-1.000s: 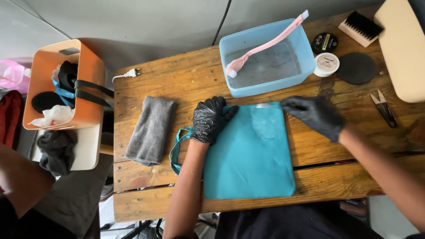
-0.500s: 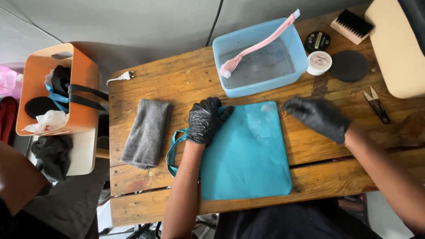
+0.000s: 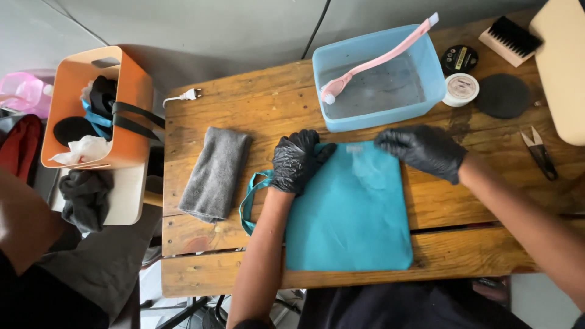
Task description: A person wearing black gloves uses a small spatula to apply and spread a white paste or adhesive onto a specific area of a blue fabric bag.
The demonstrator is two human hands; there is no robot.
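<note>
A teal cloth bag (image 3: 353, 213) lies flat on the wooden table (image 3: 256, 103), its handle loop (image 3: 248, 204) sticking out to the left. Both my hands wear black gloves. My left hand (image 3: 297, 159) presses on the bag's upper left corner with curled fingers. At the upper right corner, my right hand (image 3: 425, 150) has its fingertips on the bag's top edge. Just beyond the bag stands a light blue plastic tub (image 3: 426, 58) with a pink brush (image 3: 378, 60) resting across it.
A folded grey towel (image 3: 214, 173) lies left of the bag. An orange basket (image 3: 131, 91) of items stands off the table's left end. A brush (image 3: 509, 39), two round tins (image 3: 460, 89), a dark disc (image 3: 503, 95) and small snips (image 3: 538, 152) sit at right. A white plug (image 3: 186, 95) lies at the far left.
Both hands have kept to the bag's top corners. My right hand has shifted slightly leftward along the top edge. The view has drifted a little.
</note>
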